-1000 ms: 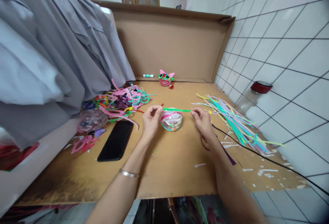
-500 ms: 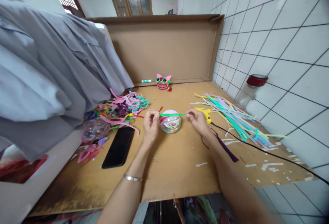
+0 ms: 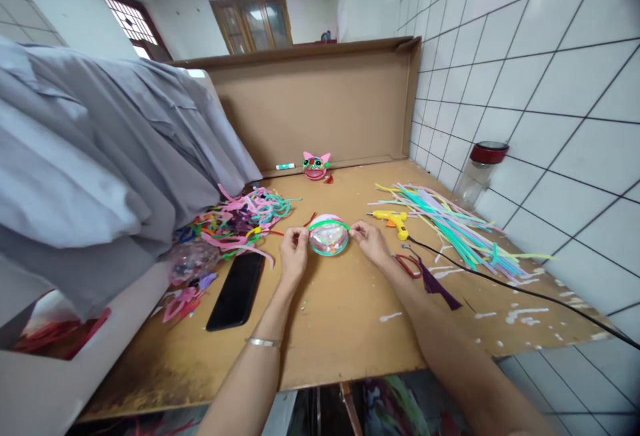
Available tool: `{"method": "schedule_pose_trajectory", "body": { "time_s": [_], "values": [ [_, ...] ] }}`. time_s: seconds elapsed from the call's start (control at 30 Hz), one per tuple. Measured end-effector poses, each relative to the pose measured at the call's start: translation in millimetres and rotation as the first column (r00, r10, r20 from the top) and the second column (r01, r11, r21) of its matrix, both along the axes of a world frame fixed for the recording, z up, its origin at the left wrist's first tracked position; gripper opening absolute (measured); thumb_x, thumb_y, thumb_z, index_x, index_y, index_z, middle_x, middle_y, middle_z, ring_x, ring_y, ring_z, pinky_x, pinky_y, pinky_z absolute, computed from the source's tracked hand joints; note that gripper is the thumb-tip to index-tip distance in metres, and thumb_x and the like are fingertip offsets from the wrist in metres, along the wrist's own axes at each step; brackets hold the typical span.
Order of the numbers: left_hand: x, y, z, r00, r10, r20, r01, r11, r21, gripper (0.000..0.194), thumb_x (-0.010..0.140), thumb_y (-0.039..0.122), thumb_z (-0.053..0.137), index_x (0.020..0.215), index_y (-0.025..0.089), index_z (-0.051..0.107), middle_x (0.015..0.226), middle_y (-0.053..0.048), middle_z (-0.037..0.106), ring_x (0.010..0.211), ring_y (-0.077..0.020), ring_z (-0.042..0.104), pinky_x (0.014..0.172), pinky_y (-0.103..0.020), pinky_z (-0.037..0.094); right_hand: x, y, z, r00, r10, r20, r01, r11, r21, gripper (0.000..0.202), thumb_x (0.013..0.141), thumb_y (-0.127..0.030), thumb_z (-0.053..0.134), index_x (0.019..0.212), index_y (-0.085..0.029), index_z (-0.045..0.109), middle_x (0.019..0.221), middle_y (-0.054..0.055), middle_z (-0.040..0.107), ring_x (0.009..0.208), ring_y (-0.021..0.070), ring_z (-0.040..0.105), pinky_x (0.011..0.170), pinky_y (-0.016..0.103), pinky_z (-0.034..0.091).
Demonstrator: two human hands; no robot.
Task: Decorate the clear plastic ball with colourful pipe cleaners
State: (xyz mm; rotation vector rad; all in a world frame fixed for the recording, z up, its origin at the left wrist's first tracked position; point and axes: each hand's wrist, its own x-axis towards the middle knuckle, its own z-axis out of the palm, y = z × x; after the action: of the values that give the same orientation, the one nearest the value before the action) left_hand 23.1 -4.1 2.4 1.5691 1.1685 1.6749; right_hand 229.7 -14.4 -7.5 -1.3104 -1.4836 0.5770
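Note:
Between my hands a green pipe cleaner point(image 3: 327, 223) bows upward in an arc along the far part of a clear round piece point(image 3: 329, 241) on the table. My left hand point(image 3: 294, 248) pinches its left end, and my right hand point(image 3: 369, 241) pinches the right end. The round piece has a teal-green rim at its near side and a pinkish-white part behind. Right of my right hand lies a yellow glue gun point(image 3: 395, 220) with a black cord.
A black phone point(image 3: 235, 291) and tangled pipe cleaners point(image 3: 250, 213) lie left. Straight pipe cleaners point(image 3: 450, 223), red scissors handles point(image 3: 409, 267), a purple tassel point(image 3: 440, 284) and a lidded jar point(image 3: 480, 173) are right. A pink-eared figure point(image 3: 315, 166) sits near the cardboard point(image 3: 320, 103).
The green pipe cleaner has gone from straight to curved, and my hands have come closer together. My right hand has moved left, uncovering more of the glue gun. The camera view has shifted slightly.

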Motion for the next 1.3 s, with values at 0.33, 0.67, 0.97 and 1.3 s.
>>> {"method": "schedule_pose_trajectory", "body": {
  "time_s": [0.33,0.67,0.97,1.3],
  "values": [
    [-17.7,-15.7,-1.0,0.975,0.006,-0.224,-0.004,1.0,0.01,0.022,0.081,0.039,0.055,0.077,0.017,0.058,0.069,-0.001,0.059,0.063,-0.014,0.054,0.064,-0.025,0.046,-14.1,3.1,-8.9,0.995,0.006,-0.095,-0.004,1.0,0.026,0.018,0.074,-0.036,0.054,0.074,-0.02,0.063,0.068,0.001,0.068,0.063,0.0157,0.062,0.062,0.026,0.048],
    [-20.4,-11.6,-3.2,0.893,0.188,-0.409,-0.142,0.98,0.141,0.014,0.08,0.027,0.052,0.073,0.018,0.058,0.066,-0.002,0.062,0.06,-0.0143,0.057,0.064,-0.025,0.046,-18.4,1.4,1.4,0.986,-0.042,0.16,0.021,0.991,0.132,0.014,0.081,-0.028,0.051,0.079,-0.021,0.064,0.069,0.002,0.069,0.064,0.0171,0.065,0.06,0.025,0.046],
    [-21.3,-10.9,-2.5,0.909,0.157,-0.386,-0.135,0.987,0.084,0.009,0.078,0.024,0.051,0.07,0.019,0.053,0.06,0.002,0.057,0.055,-0.0127,0.053,0.06,-0.023,0.043,-21.3,0.0,-0.4,0.763,-0.233,0.603,-0.029,0.92,0.391,0.023,0.09,-0.017,0.043,0.078,-0.019,0.062,0.08,0.008,0.066,0.068,0.0168,0.057,0.065,0.026,0.038],
    [-22.2,-11.2,0.4,0.944,0.074,-0.321,-0.066,0.997,0.036,0.018,0.081,0.031,0.052,0.07,0.017,0.057,0.063,-0.001,0.057,0.059,-0.0144,0.052,0.061,-0.026,0.043,-14.9,-3.8,-3.0,0.832,-0.163,0.529,-0.03,0.941,0.337,0.029,0.092,-0.017,0.038,0.09,-0.02,0.067,0.087,0.009,0.071,0.079,0.0205,0.064,0.073,0.029,0.046]
  ]
}}
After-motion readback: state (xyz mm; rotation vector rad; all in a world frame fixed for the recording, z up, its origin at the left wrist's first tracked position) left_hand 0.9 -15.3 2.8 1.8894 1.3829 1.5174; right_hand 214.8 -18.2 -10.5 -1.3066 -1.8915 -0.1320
